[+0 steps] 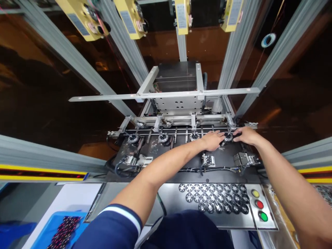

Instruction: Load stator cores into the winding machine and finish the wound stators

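Note:
Both my hands reach to the rightmost station of a machine bed. My left hand (213, 140) lies at the left side of a round metal part (228, 137), its fingers stretched toward it. At the right side of the same part is my right hand (245, 135), thumb and fingers curved round its edge. Similar round parts sit at the other stations, one at the far left (133, 138), one beside it (163, 138) and one near my left forearm (194, 137). Whether the fingers grip the rightmost part is hard to make out.
Several rows of round parts (204, 187) lie on the metal front plate (171, 207), left of yellow, red and green buttons (263, 216). A horizontal bar (166, 94) crosses above the bed. A blue tray (46, 226) stands at the lower left. Yellow units hang overhead.

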`<action>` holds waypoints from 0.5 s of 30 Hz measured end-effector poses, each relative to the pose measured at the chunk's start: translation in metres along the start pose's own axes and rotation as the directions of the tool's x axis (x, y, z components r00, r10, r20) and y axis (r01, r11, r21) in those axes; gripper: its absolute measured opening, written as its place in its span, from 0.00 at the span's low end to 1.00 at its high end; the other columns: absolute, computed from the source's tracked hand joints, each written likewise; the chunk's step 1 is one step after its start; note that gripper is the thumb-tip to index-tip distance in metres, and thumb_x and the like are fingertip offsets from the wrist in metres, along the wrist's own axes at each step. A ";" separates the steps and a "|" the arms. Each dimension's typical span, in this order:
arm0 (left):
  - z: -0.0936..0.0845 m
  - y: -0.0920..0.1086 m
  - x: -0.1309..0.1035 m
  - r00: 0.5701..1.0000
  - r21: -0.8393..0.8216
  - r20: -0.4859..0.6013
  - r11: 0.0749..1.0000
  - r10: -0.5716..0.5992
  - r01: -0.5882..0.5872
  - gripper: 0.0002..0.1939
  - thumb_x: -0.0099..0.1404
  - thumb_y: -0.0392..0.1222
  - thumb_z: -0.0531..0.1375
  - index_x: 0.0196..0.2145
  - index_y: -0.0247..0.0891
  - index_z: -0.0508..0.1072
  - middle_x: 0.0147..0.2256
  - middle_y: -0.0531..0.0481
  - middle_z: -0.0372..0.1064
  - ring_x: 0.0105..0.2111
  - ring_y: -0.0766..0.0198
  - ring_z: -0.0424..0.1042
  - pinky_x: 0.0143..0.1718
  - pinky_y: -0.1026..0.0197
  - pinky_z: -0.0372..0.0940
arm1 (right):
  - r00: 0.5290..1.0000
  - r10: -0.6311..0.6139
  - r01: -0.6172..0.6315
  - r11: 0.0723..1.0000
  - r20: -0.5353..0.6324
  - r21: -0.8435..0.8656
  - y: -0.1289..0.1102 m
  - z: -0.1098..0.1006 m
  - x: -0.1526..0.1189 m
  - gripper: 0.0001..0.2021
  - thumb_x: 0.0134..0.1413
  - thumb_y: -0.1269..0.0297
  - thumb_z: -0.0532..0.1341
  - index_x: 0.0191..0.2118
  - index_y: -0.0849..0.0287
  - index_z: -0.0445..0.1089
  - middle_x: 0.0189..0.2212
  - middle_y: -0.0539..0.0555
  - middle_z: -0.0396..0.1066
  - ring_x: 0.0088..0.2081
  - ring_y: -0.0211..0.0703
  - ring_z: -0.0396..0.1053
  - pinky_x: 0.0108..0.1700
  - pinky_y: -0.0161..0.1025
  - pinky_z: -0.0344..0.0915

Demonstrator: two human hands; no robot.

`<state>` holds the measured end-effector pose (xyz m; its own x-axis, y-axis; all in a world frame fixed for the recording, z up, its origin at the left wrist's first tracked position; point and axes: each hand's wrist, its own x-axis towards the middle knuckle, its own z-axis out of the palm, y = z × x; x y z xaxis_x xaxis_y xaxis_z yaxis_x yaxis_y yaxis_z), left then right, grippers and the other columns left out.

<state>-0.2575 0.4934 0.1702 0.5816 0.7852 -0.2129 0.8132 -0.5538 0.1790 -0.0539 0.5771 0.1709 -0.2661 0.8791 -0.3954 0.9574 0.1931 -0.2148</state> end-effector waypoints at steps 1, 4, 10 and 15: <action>0.005 0.000 0.009 1.000 0.002 0.011 1.000 0.006 -0.006 0.30 0.67 0.40 0.59 0.65 0.38 0.58 0.71 0.42 0.48 0.70 0.48 0.50 0.65 0.45 0.57 | 0.999 -0.031 0.031 0.999 0.010 0.019 -0.002 0.005 0.004 0.13 0.63 0.57 0.63 0.47 0.62 0.73 0.47 0.55 0.74 0.48 0.46 0.73 0.52 0.49 0.71; 0.016 0.000 0.022 0.999 0.011 0.030 1.000 0.023 -0.023 0.36 0.66 0.41 0.62 0.68 0.40 0.53 0.72 0.40 0.42 0.71 0.45 0.47 0.65 0.41 0.54 | 0.996 -0.087 0.085 0.995 0.032 0.058 -0.003 0.016 0.010 0.13 0.64 0.57 0.63 0.46 0.62 0.73 0.47 0.55 0.74 0.48 0.47 0.73 0.51 0.49 0.72; 0.021 -0.001 0.027 0.997 0.011 0.061 0.999 0.040 -0.041 0.40 0.64 0.43 0.64 0.69 0.43 0.51 0.73 0.40 0.38 0.71 0.43 0.46 0.65 0.37 0.54 | 0.996 0.021 -0.022 1.000 0.084 0.016 0.008 0.018 0.019 0.13 0.64 0.58 0.62 0.48 0.61 0.72 0.48 0.56 0.73 0.47 0.46 0.73 0.49 0.47 0.72; 0.023 -0.003 0.032 0.997 0.000 0.075 0.999 0.036 -0.036 0.40 0.64 0.44 0.63 0.69 0.42 0.51 0.73 0.41 0.37 0.69 0.41 0.50 0.64 0.38 0.57 | 0.987 0.090 -0.091 0.996 0.131 0.001 0.006 0.022 0.045 0.14 0.64 0.58 0.63 0.50 0.60 0.71 0.49 0.57 0.72 0.47 0.46 0.73 0.48 0.47 0.73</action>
<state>-0.2412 0.5135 0.1409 0.6105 0.7418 -0.2777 0.7917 -0.5818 0.1863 -0.0629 0.6080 0.1324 -0.1909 0.8283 -0.5268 0.9776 0.1119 -0.1784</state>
